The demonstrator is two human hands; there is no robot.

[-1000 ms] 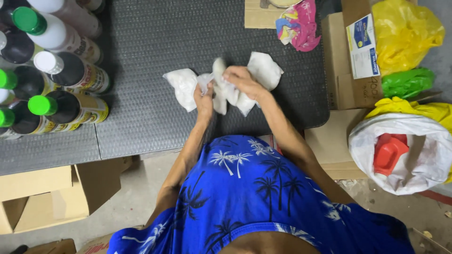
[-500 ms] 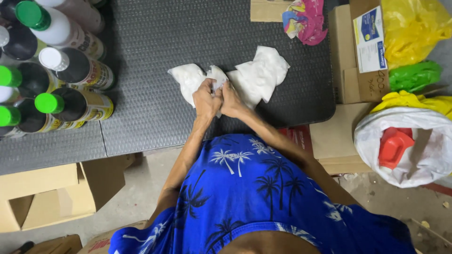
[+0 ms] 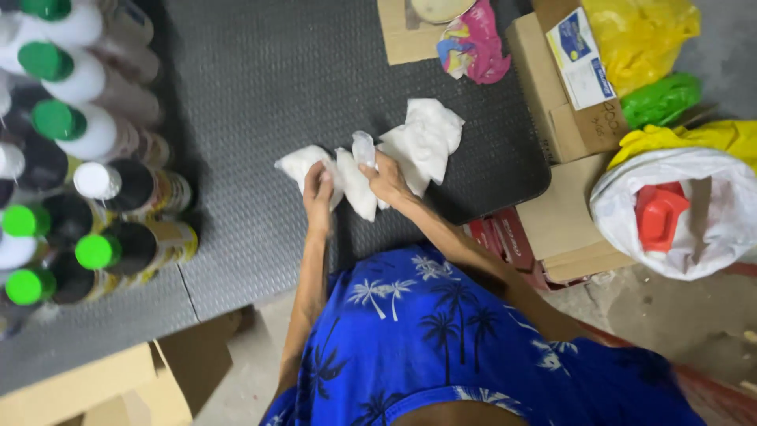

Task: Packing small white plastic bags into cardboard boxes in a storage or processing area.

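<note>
Head view: left hand [image 3: 317, 188] and right hand [image 3: 386, 177] are both pinching the crumpled white cloth [image 3: 371, 162] on the grey bench [image 3: 252, 95], right of the capped bottles [image 3: 87, 181]. Keeping the grips apart should spread it flat.

White cloth [image 3: 426, 138] – dark grey ribbed mat [image 3: 260, 95]
</note>
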